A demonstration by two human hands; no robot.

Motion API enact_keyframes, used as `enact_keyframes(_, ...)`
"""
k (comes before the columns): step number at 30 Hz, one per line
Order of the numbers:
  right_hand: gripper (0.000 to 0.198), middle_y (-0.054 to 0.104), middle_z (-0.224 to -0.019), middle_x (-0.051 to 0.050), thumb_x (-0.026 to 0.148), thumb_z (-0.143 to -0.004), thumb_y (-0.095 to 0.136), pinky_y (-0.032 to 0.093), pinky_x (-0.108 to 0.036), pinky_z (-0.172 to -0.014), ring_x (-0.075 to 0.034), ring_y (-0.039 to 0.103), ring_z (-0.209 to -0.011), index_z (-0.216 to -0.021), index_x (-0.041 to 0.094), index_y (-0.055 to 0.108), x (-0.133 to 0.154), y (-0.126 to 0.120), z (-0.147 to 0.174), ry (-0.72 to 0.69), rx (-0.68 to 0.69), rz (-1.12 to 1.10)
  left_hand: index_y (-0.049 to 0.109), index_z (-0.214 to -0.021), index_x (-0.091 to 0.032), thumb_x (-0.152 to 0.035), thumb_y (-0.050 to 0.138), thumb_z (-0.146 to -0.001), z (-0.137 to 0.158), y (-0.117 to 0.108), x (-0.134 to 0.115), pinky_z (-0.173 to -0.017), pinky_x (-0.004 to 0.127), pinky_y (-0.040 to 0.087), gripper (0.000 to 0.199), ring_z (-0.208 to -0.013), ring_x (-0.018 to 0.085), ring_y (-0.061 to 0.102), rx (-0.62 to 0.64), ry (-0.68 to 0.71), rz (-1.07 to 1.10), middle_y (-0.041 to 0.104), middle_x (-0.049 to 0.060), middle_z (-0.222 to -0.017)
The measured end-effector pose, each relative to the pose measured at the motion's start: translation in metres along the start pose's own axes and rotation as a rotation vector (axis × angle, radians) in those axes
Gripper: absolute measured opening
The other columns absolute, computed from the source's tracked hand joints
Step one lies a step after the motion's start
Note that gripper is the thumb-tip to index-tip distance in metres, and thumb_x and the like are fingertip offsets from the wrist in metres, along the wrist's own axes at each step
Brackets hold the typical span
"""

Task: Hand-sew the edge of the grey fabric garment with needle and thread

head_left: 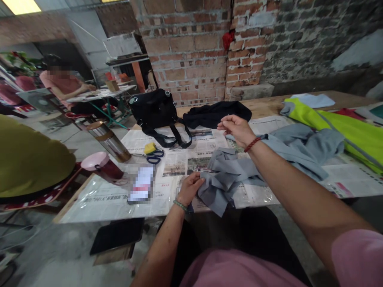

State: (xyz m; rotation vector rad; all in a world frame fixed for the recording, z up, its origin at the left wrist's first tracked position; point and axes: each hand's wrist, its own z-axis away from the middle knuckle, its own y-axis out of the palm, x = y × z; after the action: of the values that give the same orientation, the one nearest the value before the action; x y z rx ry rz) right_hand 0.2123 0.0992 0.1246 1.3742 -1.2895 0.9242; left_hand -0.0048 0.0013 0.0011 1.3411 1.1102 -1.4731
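Note:
My left hand [189, 188] pinches the edge of a grey fabric piece [223, 179] at the table's near edge; a green bead bracelet is on that wrist. Raised above the newspaper, my right hand [236, 128] has thumb and fingers pinched together, apparently on a thin needle or thread that is too fine to make out. A red bracelet sits on that wrist. The grey fabric runs on to the right under my right forearm as a larger grey garment [302, 145].
Newspaper under clear plastic covers the table [113, 199]. On it: black bag [155, 109], black cloth [215, 113], yellow-handled scissors [152, 151], phone [142, 184], pink-lidded cup [103, 166], glass bottle [109, 140], yellow-green garment [353, 133]. A seated person [64, 83] is back left.

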Motion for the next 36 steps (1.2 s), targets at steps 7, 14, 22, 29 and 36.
enact_keyframes(7, 0.007, 0.064, -0.071, 0.000, 0.014, -0.075, 0.049, 0.042, -0.016, -0.047, -0.010, 0.064, -0.068, -0.080, 0.017, 0.053, 0.006, -0.007, -0.014, -0.096, -0.073, 0.033, 0.057, -0.081, -0.016, -0.037, 0.060, -0.070, -0.001, -0.001, 0.003, -0.052, 0.019, 0.038, 0.024, -0.056, 0.009, 0.050, 0.006, -0.021, -0.016, 0.058, -0.002, -0.064)
enact_keyframes(14, 0.006, 0.063, -0.070, 0.001, 0.016, -0.076, 0.049, 0.042, -0.016, -0.047, -0.010, 0.063, -0.066, -0.080, 0.017, 0.052, 0.007, -0.016, -0.022, -0.184, -0.140, 0.066, 0.059, -0.080, -0.015, -0.035, 0.062, -0.070, -0.001, -0.001, 0.006, -0.052, 0.019, 0.038, 0.023, -0.055, 0.009, 0.050, -0.010, 0.006, 0.006, 0.059, -0.002, -0.065)
enact_keyframes(22, 0.018, 0.058, -0.059, 0.005, 0.033, -0.077, 0.051, 0.037, -0.017, -0.036, -0.008, 0.054, -0.039, -0.090, 0.021, 0.051, 0.004, 0.000, 0.047, 0.006, 0.084, -0.063, 0.062, -0.073, -0.016, -0.031, 0.064, -0.068, -0.001, -0.001, 0.004, -0.053, 0.018, 0.037, 0.016, -0.056, 0.008, 0.049, -0.122, 0.057, 0.052, 0.058, -0.004, -0.063)
enact_keyframes(29, 0.031, 0.050, -0.045, 0.009, 0.045, -0.077, 0.047, 0.027, -0.016, -0.028, -0.005, 0.039, -0.026, -0.094, 0.020, 0.054, -0.057, 0.028, 0.164, 0.454, 0.272, -0.024, 0.063, -0.069, -0.016, -0.028, 0.067, -0.065, -0.002, -0.003, 0.005, -0.056, 0.019, 0.038, 0.013, -0.058, 0.008, 0.049, -0.216, 0.096, 0.043, 0.057, -0.004, -0.063)
enact_keyframes(36, 0.030, 0.050, -0.047, 0.008, 0.043, -0.075, 0.047, 0.026, -0.014, -0.027, -0.004, 0.039, -0.026, -0.083, 0.015, 0.054, -0.082, 0.046, 0.180, 0.537, 0.319, -0.021, 0.064, -0.066, -0.016, -0.027, 0.068, -0.059, 0.000, -0.001, -0.002, -0.053, 0.020, 0.038, 0.014, -0.056, 0.009, 0.046, -0.250, 0.053, 0.015, 0.056, -0.003, -0.060)
